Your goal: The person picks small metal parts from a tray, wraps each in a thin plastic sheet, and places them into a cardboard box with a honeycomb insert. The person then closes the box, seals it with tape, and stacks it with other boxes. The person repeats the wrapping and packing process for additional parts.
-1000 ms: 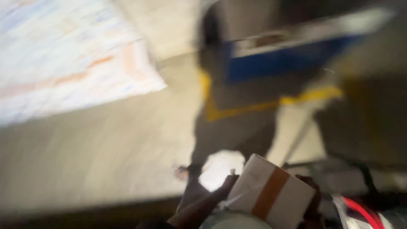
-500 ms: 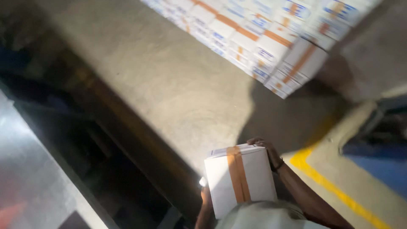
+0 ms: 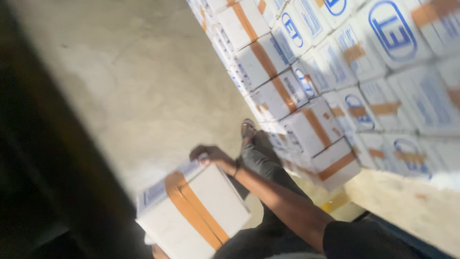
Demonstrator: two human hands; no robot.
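1. White carton (image 3: 194,213), sealed lengthwise with one brown tape band, blue print on its far face. It sits at the bottom of the view, carried clear of the floor and close against the body, tilted with one corner pointing down, presumably because it is borne from two opposite sides.

2. Right hand (image 3: 211,156). It is laid over the far upper edge of the carton with the arm stretched along the box's right side; the fingers are curled down and clamped on that edge, likely to stop the box tipping away from the carrier. A dark band shows at the wrist.

3. Left hand (image 3: 160,252). Only a sliver shows under the carton's near bottom corner, at the frame edge; it appears to bear the weight from below. Whether its fingers are closed or spread cannot be told.

4. Leg in dark trousers, with a sandalled foot (image 3: 247,128) forward on the floor just beyond the carton.

5. Concrete floor (image 3: 143,81), pale and bare-looking, with a dark shadowed strip along the left.

6. Stack of matching white cartons (image 3: 335,86), taped alike, packed tight in rows, upper right and beyond the foot.
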